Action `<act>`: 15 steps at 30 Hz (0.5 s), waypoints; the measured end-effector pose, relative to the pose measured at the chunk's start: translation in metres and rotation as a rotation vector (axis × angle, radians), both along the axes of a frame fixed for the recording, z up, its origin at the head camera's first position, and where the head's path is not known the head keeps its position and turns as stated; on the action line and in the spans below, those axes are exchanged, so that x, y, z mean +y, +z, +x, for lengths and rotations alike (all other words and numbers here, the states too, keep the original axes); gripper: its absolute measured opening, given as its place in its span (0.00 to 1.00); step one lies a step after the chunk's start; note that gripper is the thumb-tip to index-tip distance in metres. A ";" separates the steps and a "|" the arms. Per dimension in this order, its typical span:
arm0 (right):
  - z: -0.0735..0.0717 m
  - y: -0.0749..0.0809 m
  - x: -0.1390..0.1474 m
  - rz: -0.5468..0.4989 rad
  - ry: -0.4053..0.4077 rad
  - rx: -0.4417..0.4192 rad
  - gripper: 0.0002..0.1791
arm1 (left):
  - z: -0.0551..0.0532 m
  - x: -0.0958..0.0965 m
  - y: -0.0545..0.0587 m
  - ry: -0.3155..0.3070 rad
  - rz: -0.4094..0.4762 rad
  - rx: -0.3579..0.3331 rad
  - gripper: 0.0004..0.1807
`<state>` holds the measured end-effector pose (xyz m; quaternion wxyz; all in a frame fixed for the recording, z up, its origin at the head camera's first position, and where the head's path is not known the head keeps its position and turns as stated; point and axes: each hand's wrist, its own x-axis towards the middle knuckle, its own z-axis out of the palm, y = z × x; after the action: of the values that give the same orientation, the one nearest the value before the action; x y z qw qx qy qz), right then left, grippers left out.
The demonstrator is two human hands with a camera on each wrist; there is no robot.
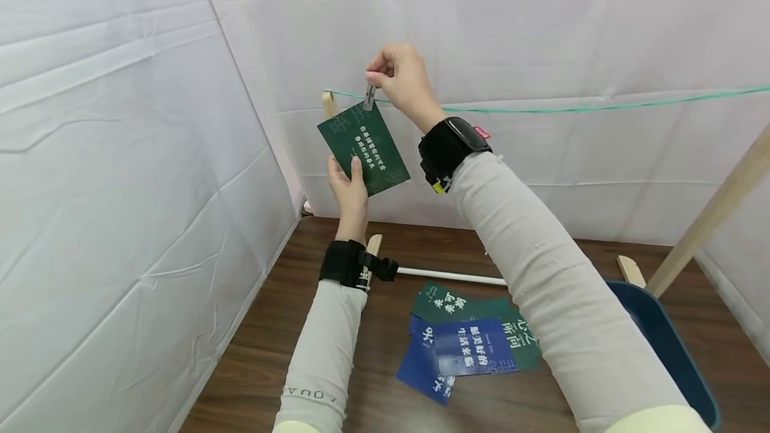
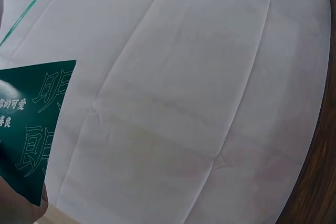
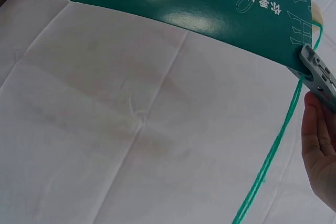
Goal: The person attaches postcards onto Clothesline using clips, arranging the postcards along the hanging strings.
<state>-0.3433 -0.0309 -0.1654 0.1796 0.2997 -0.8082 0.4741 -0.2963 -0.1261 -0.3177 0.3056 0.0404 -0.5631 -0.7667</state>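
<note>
A dark green card (image 1: 363, 142) with white characters is tilted at the left end of a green string (image 1: 541, 110). My left hand (image 1: 350, 196) holds its lower edge, thumb on the front and fingers behind. At its top corner is a grey clothespin (image 1: 369, 97), pinched at the upper end by my right hand (image 1: 409, 82). The right wrist view shows the clothespin (image 3: 317, 69) with its jaws over the corner of the card (image 3: 210, 14), right at the string (image 3: 268, 166). Part of the card (image 2: 37, 108) appears in the left wrist view.
Several green and blue cards (image 1: 475, 346) lie overlapping on the brown wooden table (image 1: 240, 379). A dark blue tray (image 1: 668, 346) is partly behind my right sleeve. Wooden posts (image 1: 716, 212) stand at either side, with a white rod (image 1: 451, 276) low between them. White cloth surrounds the table.
</note>
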 end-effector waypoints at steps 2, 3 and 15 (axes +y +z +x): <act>0.000 0.000 0.001 0.005 0.005 -0.013 0.06 | 0.001 0.000 0.001 -0.007 -0.009 -0.006 0.15; 0.000 0.001 0.002 0.008 0.007 -0.020 0.06 | 0.001 0.000 0.001 -0.011 -0.013 -0.007 0.15; -0.001 0.005 0.009 0.198 0.032 -0.115 0.17 | -0.003 0.001 0.001 -0.026 -0.008 -0.050 0.16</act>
<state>-0.3439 -0.0222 -0.1599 0.0948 0.3013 -0.8550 0.4113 -0.2996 -0.1254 -0.3168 0.2814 0.0512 -0.5741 -0.7672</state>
